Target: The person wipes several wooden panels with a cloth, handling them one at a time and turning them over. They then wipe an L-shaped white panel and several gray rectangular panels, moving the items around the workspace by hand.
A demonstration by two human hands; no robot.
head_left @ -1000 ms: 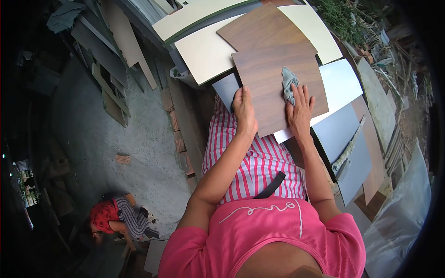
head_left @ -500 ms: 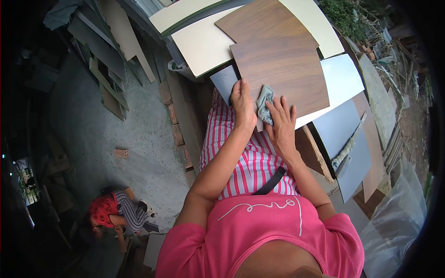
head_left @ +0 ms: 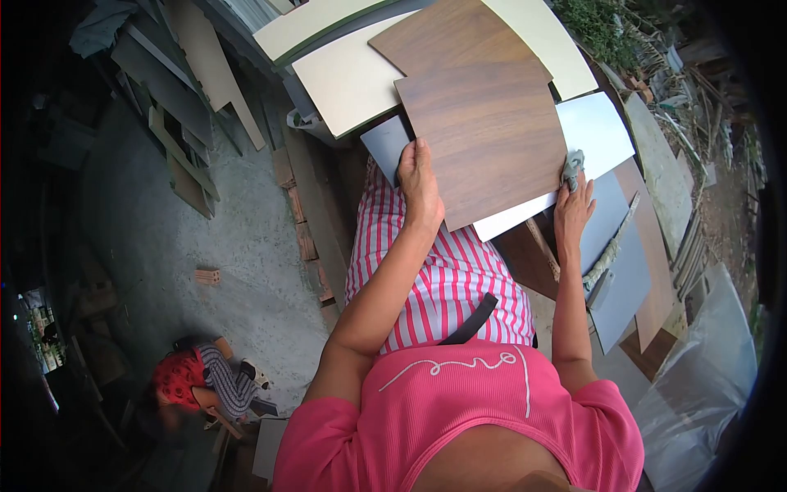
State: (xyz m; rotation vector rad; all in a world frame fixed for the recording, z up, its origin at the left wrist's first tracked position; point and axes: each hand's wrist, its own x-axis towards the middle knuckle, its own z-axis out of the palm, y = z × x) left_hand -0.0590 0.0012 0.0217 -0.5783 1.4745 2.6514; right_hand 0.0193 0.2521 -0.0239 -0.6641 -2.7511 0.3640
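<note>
A brown wood-grain board (head_left: pixel 484 143) lies over my lap, on top of other panels. My left hand (head_left: pixel 421 189) holds it by its left edge, thumb upward and the other fingers mostly hidden. At the board's lower right edge, my right hand (head_left: pixel 575 209) has a crumpled grey-green cloth (head_left: pixel 574 167) at its fingertips. A second brown board (head_left: pixel 463 37) lies partly under the first. Beneath them are a cream panel (head_left: pixel 352 78) and a white panel (head_left: pixel 598 131). A small grey panel (head_left: pixel 384 148) sits just left of my left hand.
Blue-grey panels (head_left: pixel 619 287) and a rough stick (head_left: pixel 611 254) are to the right, near clear plastic sheeting (head_left: pixel 697 361). Several boards (head_left: pixel 168 82) lean at the upper left. Another person (head_left: pixel 201 381) crouches low on the concrete floor (head_left: pixel 238 303), with a brick (head_left: pixel 207 276) nearby.
My right hand and the cloth have moved right across the brown board, from near its lower left corner to its right edge. My left hand keeps its hold.
</note>
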